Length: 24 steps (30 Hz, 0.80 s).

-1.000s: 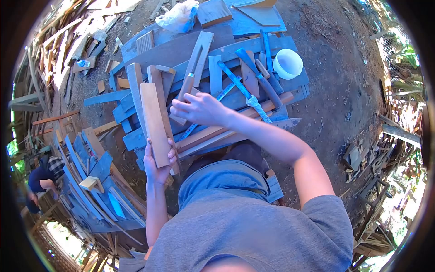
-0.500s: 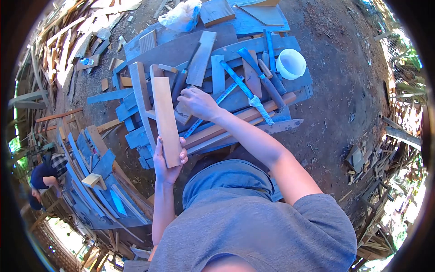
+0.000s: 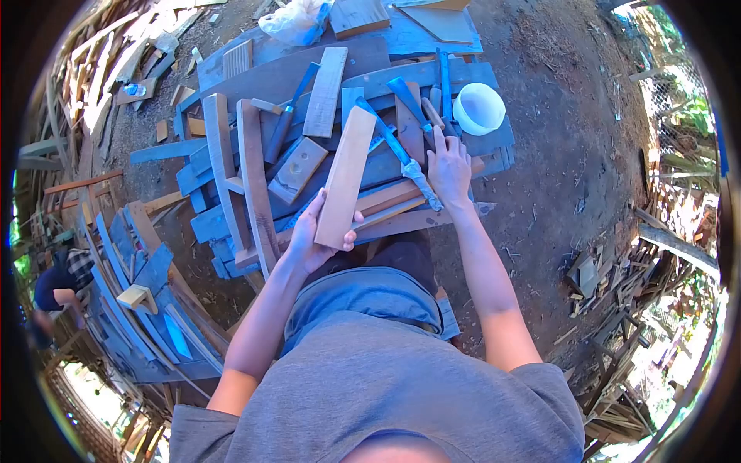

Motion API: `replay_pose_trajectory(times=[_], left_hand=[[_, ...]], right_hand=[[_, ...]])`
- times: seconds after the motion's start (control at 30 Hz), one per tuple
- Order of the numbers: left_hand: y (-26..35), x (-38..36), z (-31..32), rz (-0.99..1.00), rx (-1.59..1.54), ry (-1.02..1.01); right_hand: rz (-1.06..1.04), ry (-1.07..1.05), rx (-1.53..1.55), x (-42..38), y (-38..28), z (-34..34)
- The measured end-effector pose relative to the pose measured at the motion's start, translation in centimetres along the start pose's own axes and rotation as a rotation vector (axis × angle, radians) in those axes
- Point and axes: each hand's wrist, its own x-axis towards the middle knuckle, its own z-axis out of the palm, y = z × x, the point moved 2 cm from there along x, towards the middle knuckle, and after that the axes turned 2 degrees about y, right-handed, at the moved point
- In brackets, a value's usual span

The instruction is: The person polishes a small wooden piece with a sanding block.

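Observation:
My left hand [image 3: 315,235] holds a smooth light wooden block [image 3: 346,177] by its lower end, tilted above the bench. My right hand [image 3: 450,170] lies over the handle of a wide-bladed chisel [image 3: 407,96], fingers extended and slightly apart; its palm hides most of that handle. Just left of it is a blue tool with a wrapped handle [image 3: 421,184]. Another long tool with a dark handle [image 3: 280,135] rests farther left, near a small block with holes [image 3: 298,170].
A white bucket [image 3: 478,109] stands at the bench's right side. Two long curved wooden pieces [image 3: 255,177] lean at its left. A plastic bag [image 3: 297,21] lies at the far edge. Another person [image 3: 55,287] is at far left beside stacked boards [image 3: 147,309].
My right hand has moved right, from beside the small block to the chisel handle. My left hand has shifted right with the light block, which now leans to the right.

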Motion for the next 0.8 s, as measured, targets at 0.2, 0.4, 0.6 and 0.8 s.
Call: replay_pose_trajectory(times=[0.2,0.4,0.6,0.8], left_hand=[[-0.2,2.3,2.0,-0.054,-0.001,-0.074],[-0.8,5.4,2.3,-0.108,-0.030,-0.025],[-1.7,6.5,3.1,-0.053,0.292,0.183],[-1.6,6.2,3.1,-0.039,0.440,0.187]], right_hand=[[0.214,-0.353,0.277,1.2,0.1,-0.8],[0.465,-0.373,0.821,-1.5,-0.7,-5.0],[0.509,-0.601,0.849,-5.2,-4.3,-10.6],[0.362,-0.591,0.808,-11.5,-9.0,-12.9]])
